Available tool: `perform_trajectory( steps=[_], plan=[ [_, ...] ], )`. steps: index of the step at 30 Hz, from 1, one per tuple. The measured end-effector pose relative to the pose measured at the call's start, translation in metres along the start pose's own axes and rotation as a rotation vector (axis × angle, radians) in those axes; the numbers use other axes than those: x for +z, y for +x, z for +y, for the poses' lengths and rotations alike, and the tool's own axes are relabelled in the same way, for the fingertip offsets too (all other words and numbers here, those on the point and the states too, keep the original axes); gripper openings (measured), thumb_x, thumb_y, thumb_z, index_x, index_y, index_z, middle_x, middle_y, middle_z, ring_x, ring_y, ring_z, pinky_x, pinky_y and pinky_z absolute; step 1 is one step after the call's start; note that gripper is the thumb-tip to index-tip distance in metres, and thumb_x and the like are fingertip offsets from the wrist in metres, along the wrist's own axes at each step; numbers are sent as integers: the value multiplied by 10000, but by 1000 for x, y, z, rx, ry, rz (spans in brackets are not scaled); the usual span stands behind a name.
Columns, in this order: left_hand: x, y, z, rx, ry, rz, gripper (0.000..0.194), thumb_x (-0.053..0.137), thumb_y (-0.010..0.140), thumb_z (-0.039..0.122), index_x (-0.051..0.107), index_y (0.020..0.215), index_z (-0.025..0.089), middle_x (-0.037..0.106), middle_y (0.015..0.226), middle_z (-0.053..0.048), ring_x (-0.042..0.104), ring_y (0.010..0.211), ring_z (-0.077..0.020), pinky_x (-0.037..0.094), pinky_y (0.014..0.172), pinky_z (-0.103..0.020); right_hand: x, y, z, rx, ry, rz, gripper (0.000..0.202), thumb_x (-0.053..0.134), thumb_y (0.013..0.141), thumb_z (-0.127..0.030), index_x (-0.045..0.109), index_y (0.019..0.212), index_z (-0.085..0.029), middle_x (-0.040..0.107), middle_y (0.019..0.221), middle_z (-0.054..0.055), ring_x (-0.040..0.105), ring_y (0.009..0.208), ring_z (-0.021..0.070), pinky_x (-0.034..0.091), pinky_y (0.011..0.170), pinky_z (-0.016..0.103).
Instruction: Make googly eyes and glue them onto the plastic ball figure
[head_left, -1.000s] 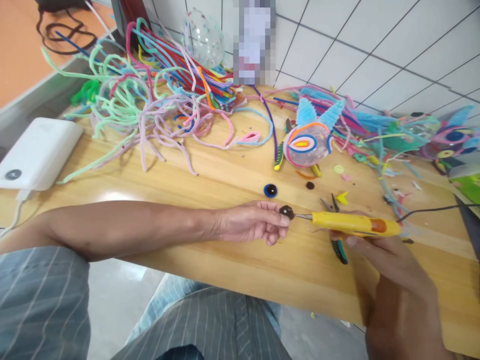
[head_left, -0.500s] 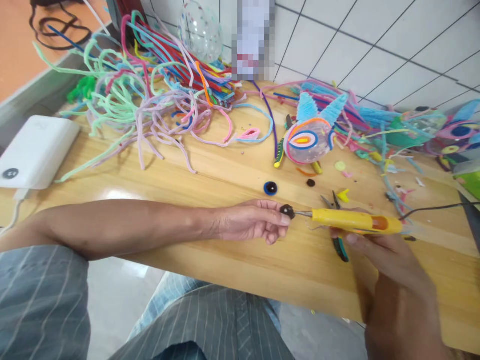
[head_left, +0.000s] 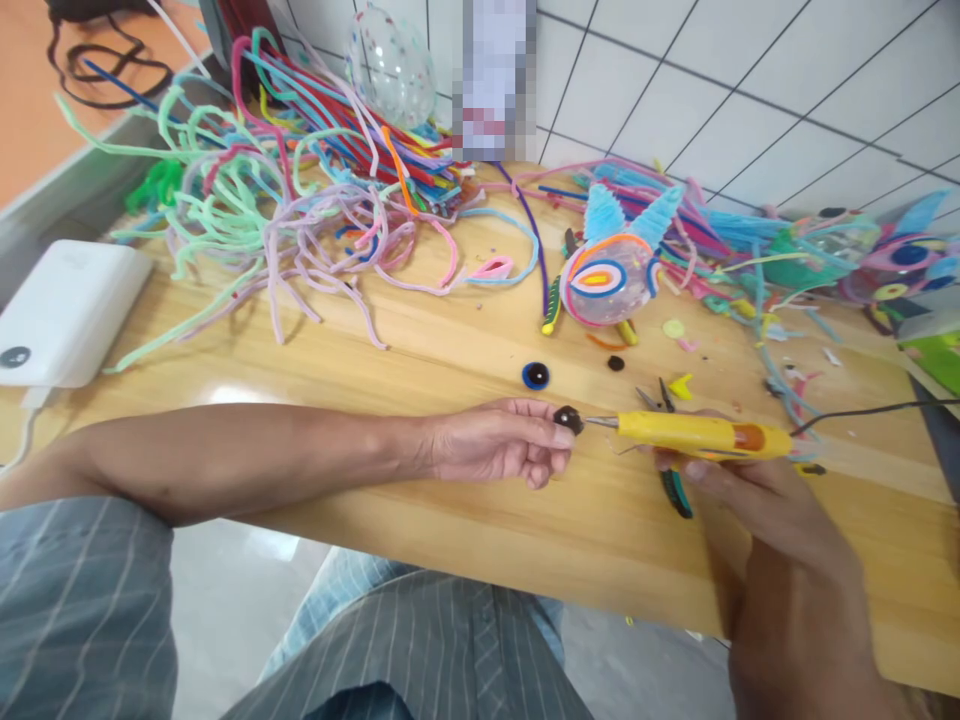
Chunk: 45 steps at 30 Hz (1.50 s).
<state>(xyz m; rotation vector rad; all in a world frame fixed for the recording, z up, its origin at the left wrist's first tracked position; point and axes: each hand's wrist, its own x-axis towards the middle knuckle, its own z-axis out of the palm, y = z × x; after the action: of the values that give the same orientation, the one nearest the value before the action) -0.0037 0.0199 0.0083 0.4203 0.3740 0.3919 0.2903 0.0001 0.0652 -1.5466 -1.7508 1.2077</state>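
Note:
My left hand pinches a small dark disc with a pale spot between thumb and fingers. My right hand is wrapped round a yellow hot glue gun, whose metal nozzle points left at the disc, at or very near its edge. A thin strand hangs by the gun's front. Just beyond my left fingers lies a blue-rimmed black disc with a white dot. Partly under my right hand are pliers with dark green handles. A clear balloon-like ball with blue fuzzy ears stands farther back.
Pipe cleaners in many colours heap at the back left, near a clear dotted ball. A white power bank sits at the left. Scraps and more decorated balls lie at the right. The gun's black cord runs right.
The whole view has shifted slightly. Both hands keep their hold, and the nozzle stays close to the dark disc.

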Motion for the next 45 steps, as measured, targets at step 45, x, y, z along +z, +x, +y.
perform_trajectory(
  steps=[45],
  plan=[
    [2, -1, 0, -53, 18, 8, 354, 933, 746, 331, 648, 796, 127, 720, 716, -2, 653, 552, -61, 507, 578, -169, -1, -4, 0, -52, -37, -142, 355, 726, 880, -588, 743, 798, -243, 667, 698, 25, 597, 598, 173, 539, 521, 275]
  ],
)
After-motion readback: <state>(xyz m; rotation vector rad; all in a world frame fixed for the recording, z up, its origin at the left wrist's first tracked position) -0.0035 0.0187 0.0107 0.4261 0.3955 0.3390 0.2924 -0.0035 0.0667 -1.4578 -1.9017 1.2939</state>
